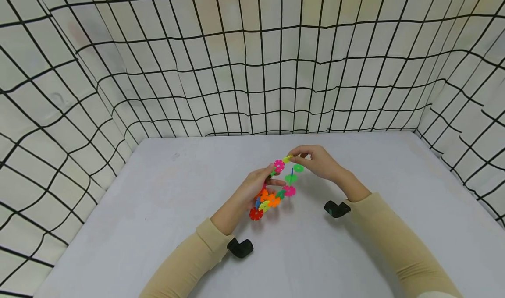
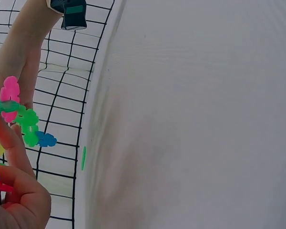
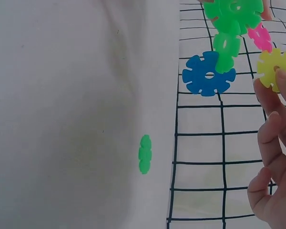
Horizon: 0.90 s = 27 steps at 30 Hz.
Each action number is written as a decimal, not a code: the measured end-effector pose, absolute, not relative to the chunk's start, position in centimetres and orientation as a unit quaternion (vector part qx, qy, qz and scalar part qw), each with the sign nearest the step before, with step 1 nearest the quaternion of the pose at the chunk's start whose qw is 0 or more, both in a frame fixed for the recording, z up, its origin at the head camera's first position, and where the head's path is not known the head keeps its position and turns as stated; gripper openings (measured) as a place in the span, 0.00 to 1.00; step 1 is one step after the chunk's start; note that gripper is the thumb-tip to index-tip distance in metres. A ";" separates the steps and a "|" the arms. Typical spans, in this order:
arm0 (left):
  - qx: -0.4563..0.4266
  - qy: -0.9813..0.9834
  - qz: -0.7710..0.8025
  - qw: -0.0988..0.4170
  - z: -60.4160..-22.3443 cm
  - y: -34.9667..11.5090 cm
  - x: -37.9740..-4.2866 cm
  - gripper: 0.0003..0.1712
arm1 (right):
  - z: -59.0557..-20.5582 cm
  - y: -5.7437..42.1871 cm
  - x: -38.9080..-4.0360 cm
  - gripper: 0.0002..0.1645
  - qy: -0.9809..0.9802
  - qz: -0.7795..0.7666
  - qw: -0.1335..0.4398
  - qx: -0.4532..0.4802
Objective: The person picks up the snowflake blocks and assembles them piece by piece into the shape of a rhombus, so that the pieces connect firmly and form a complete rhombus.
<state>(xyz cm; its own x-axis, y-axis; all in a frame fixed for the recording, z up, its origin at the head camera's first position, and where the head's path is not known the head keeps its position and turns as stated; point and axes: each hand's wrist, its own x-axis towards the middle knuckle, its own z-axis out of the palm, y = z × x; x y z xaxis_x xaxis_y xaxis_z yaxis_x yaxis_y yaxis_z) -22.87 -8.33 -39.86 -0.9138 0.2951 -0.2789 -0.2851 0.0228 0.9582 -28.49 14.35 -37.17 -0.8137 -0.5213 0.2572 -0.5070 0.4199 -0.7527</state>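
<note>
A curved chain of colorful interlocking plastic flower discs (image 1: 273, 200) hangs above the table, with its pieces pink, green, orange, yellow, red and blue. My left hand (image 1: 254, 185) grips the chain on its left side. My right hand (image 1: 318, 161) pinches a yellow disc (image 3: 272, 67) at the chain's far end, beside a pink disc (image 1: 279, 165). A blue disc (image 3: 200, 74) sits at the other end, joined to a green disc (image 3: 226, 50). In the left wrist view, part of the chain and of the left hand is cut off by the frame.
A loose green disc (image 1: 298, 168) lies on the white table (image 1: 189, 193), just below the right hand. Black netting (image 1: 244, 65) over pale walls rises behind the table and along both sides. A black wrist camera (image 1: 240, 248) is strapped near each sleeve cuff.
</note>
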 end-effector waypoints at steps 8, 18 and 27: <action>0.032 0.682 0.694 0.228 -39.6 -8.4 -22.8 0.32 | -36.9 14.6 -28.5 0.12 0.827 -0.438 0.001 -0.352; 0.062 0.691 0.682 0.234 -38.7 -8.7 -22.9 0.32 | -36.5 14.8 -28.4 0.12 0.807 -0.427 -0.043 -0.406; 0.055 0.675 0.694 0.243 -39.0 -8.7 -23.0 0.31 | -36.9 14.4 -28.4 0.14 0.807 -0.446 -0.035 -0.386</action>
